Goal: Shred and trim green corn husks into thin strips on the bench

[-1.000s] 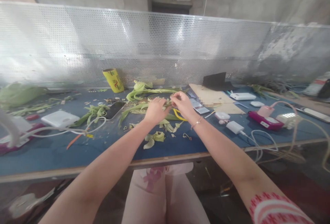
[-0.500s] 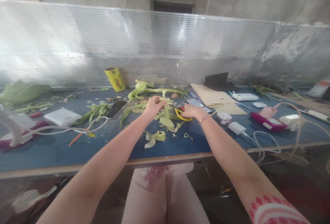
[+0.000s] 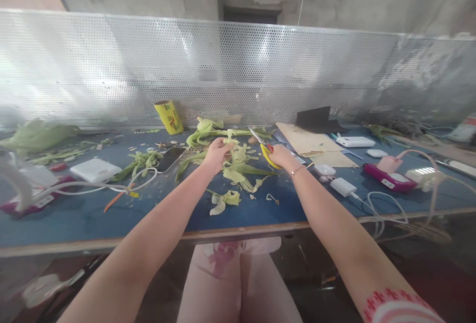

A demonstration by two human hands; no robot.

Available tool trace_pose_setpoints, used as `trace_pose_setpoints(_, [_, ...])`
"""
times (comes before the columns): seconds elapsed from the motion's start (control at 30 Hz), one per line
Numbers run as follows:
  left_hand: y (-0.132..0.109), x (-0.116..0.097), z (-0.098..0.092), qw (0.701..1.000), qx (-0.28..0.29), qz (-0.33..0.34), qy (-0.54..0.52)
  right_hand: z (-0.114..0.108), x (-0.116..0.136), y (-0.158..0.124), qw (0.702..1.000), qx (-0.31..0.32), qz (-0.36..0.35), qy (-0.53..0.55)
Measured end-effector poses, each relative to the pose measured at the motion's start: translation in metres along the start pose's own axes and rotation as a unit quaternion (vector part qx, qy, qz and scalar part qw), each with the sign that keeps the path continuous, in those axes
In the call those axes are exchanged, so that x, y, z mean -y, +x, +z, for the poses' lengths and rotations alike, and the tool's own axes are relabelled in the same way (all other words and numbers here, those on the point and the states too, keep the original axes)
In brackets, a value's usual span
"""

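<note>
My left hand [image 3: 218, 153] is closed on a pale green plant stem [image 3: 231, 139] over the middle of the blue table. In my right hand [image 3: 281, 157] are scissors [image 3: 266, 155] with yellow and red handles; their metal blades point up and to the left, apart from the stem. Cut leaves and stalk pieces [image 3: 238, 174] lie below and between both hands. Behind them stretches a longer green stalk with leaves [image 3: 204, 132]. Nearer the front edge is a small loose leaf cluster [image 3: 225, 201].
A yellow cardboard tube [image 3: 169, 117] stands before the perforated metal screen [image 3: 256, 75]. A dark phone [image 3: 170, 159] and a white box [image 3: 94, 170] lie to the left. Brown paper [image 3: 308, 142], a white charger [image 3: 342, 187] with its cable, and a purple power strip [image 3: 388, 177] lie to the right.
My right hand has lifted the scissors, and their blades now show, pointing up and left. My left hand stays on the stem. The whole view has shifted slightly.
</note>
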State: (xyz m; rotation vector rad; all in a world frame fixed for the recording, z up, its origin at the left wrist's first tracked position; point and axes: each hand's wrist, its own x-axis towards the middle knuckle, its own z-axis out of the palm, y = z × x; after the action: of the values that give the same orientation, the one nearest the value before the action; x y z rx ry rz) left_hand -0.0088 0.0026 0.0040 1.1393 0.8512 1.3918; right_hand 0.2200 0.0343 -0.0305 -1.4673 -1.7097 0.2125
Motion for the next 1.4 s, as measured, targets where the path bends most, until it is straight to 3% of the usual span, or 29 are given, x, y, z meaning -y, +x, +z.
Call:
trace_pose_setpoints(0.13, [-0.001, -0.002, 0.0, 1.0, 0.003, -0.015, -0.016, -0.006, 0.033, -0.007, 0.999, 0.006, 0.049, 0.008])
trace_pose_setpoints(0.33, [-0.004, 0.002, 0.006, 0.999, 0.039, 0.001, -0.013, 0.004, 0.07, -0.021, 0.981, 0.004, -0.035, 0.189])
trace_pose_setpoints(0.5, [-0.007, 0.003, 0.01, 0.998, 0.06, 0.004, 0.006, 0.01, 0.074, -0.026, 0.968, 0.004, -0.054, 0.246])
trace_pose_setpoints(0.83, [-0.006, 0.004, 0.01, 0.996, 0.083, -0.012, 0.032, 0.009, 0.079, -0.029, 0.967, -0.023, -0.053, 0.249])
trace_pose_setpoints(1.03, [-0.004, 0.007, 0.005, 0.991, 0.104, 0.014, 0.085, 0.01, 0.078, -0.029, 0.972, -0.016, -0.073, 0.221])
trace_pose_setpoints(1.2, [-0.005, 0.008, 0.005, 0.987, 0.087, 0.035, 0.133, 0.013, 0.073, -0.027, 0.974, -0.016, -0.082, 0.21])
trace_pose_setpoints(1.4, [-0.011, 0.006, 0.015, 0.995, 0.087, 0.019, 0.045, 0.01, 0.074, -0.026, 0.97, -0.022, -0.062, 0.235])
